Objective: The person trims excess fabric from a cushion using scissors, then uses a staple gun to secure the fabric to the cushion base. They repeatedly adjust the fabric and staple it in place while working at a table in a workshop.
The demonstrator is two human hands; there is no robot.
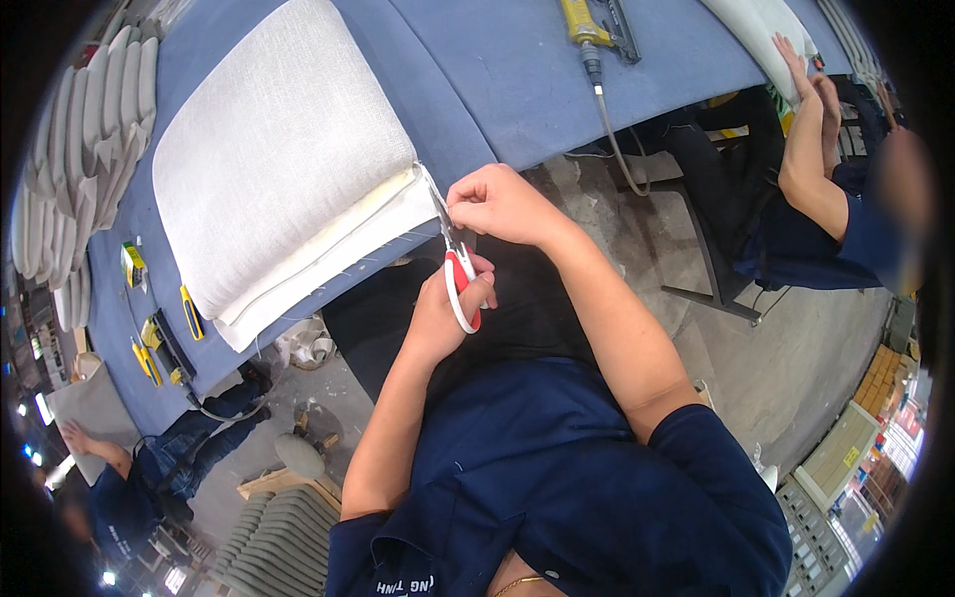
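A cushion panel covered in light grey fabric (pixel 284 139) lies on the blue table in front of me, loose white cloth (pixel 328 254) and frayed threads along its near edge. My left hand (pixel 450 306) is closed round scissors (pixel 460 284) with red and white handles. Their blades point up at the panel's near right corner. Beside the blades, my right hand (pixel 505 204) is closed in a pinch at the fabric's edge by that corner; its fingertips partly hide what is between them.
A yellow staple gun (pixel 587 30) with a hose lies at the far side of the blue table (pixel 527 90). At left are another staple gun (pixel 164 343), yellow cutters (pixel 191 313) and stacked grey panels (pixel 99 129). Co-workers stand at right (pixel 816 199) and lower left (pixel 129 488).
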